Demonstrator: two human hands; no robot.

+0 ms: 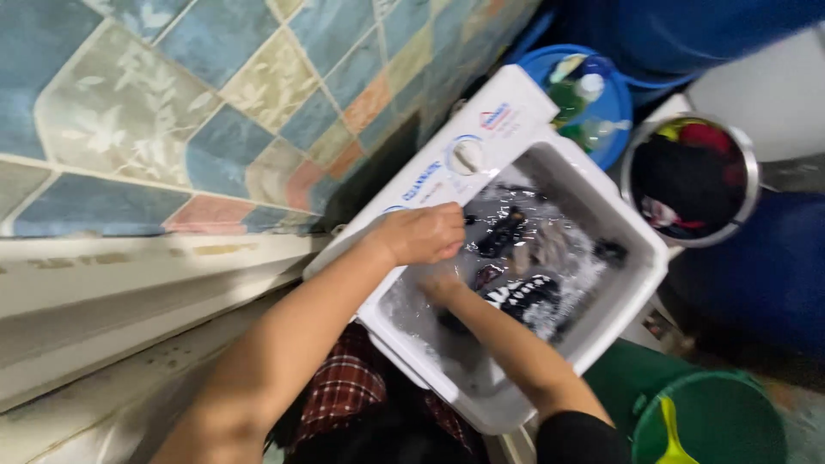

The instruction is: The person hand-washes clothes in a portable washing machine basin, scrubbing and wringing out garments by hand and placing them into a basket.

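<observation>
A white washing machine tub [640,258] stands open, full of foamy water with dark and patterned clothes [524,249] floating in it. My left hand [421,234] rests at the tub's near-left rim, just below the control panel with its round dial [467,156]; its fingers are curled shut with nothing visible in them. My right hand [443,286] is sunk in the sudsy water among the clothes, and the foam hides its fingers. A black sleeve covers that upper arm.
A metal basin [634,155] with dark and coloured clothes sits right of the tub. A blue lid [614,129] bears bottles behind it. A green bucket [730,412] holds a yellow scoop [670,434]. A tiled wall [172,112] runs along the left. Red plaid cloth [344,387] lies below.
</observation>
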